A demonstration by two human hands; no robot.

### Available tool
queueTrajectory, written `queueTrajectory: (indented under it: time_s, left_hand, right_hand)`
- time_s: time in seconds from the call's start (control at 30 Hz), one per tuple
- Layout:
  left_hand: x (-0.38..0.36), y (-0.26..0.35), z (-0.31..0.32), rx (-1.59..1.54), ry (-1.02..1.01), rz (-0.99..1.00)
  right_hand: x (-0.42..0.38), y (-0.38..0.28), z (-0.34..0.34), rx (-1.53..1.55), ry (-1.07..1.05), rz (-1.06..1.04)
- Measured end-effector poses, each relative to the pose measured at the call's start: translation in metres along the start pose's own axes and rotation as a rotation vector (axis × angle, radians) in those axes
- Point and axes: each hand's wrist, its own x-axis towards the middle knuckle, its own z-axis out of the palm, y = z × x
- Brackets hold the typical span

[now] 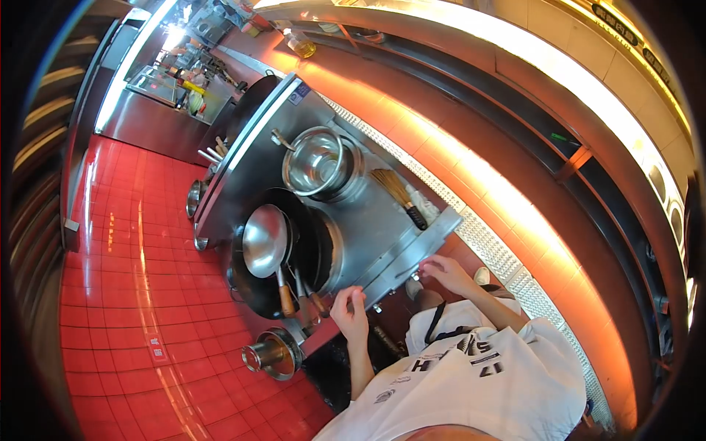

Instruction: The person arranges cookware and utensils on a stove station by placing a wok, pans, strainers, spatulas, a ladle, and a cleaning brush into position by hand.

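My left hand [349, 312] is raised beside the stove's front edge, fingers loosely bent, with nothing visible in it. Close to it are the wooden handles of a large round metal scoop [265, 239] and other utensils. The scoop lies in a black wok [312, 242]. My right hand [447, 272] hovers near the right end of the steel stove's front edge [412, 257], its fingers apart and holding nothing I can see. A bamboo wok brush [397, 195] with a dark handle lies on the stove top, and shiny metal bowls [316, 162] stand behind the wok.
A metal pot [272, 353] stands low at the left of my hands. Red tiles [140, 294] cover the surface on the left. An orange-lit ledge [471, 165] and dark shelving [515, 125] run along the right. An oil container [300, 45] sits farther back.
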Motion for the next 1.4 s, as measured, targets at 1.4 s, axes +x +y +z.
queueTrajectory:
  time_s: [1.4]
  left_hand:
    - [0.194,-0.039,0.285,0.693,-0.312,-0.121]
  right_hand:
    - [0.243,-0.136,-0.262,-0.424,-0.617,0.115]
